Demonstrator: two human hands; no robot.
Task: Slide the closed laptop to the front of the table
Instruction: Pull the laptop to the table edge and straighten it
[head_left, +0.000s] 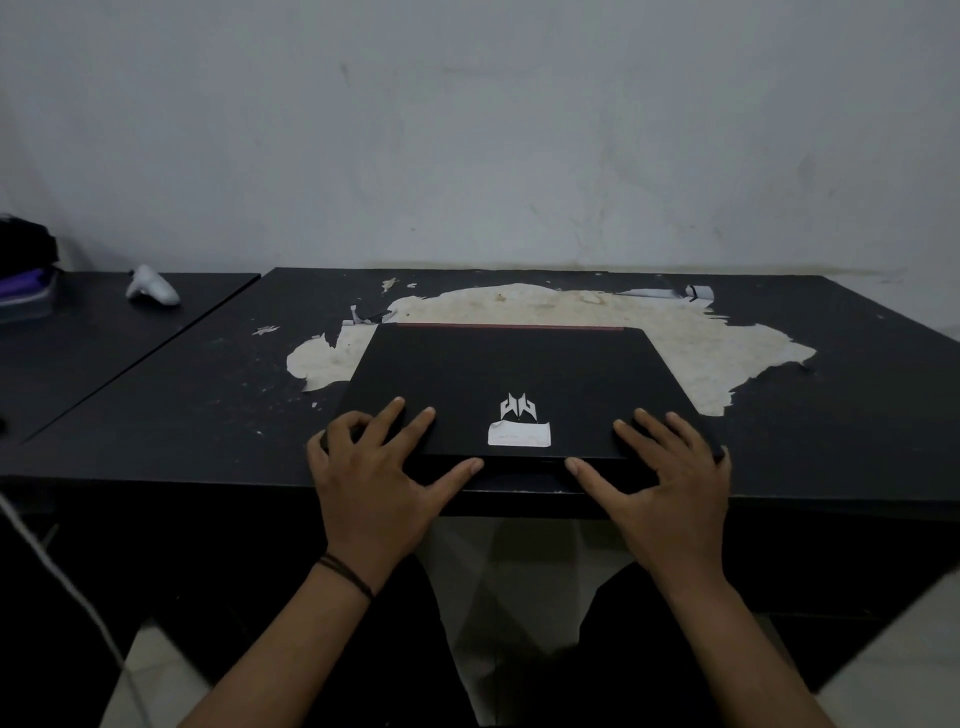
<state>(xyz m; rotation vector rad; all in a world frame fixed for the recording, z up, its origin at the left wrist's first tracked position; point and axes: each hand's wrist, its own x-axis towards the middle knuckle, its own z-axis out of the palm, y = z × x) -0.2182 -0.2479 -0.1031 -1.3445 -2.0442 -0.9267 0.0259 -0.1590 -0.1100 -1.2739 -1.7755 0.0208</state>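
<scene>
Laptop (519, 384), black and closed, lies flat near the front edge of the worn table (182, 395), with the left hand (374, 467) and right hand (670, 478) spread open across its near corners, thumbs at the front, so the slide looks nearly finished.

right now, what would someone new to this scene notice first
Probably the closed black laptop lying near the front edge of the dark table, with the left hand and right hand spread flat on its near corners. Behind it, a large pale patch of peeled surface stands out against the black top.
</scene>
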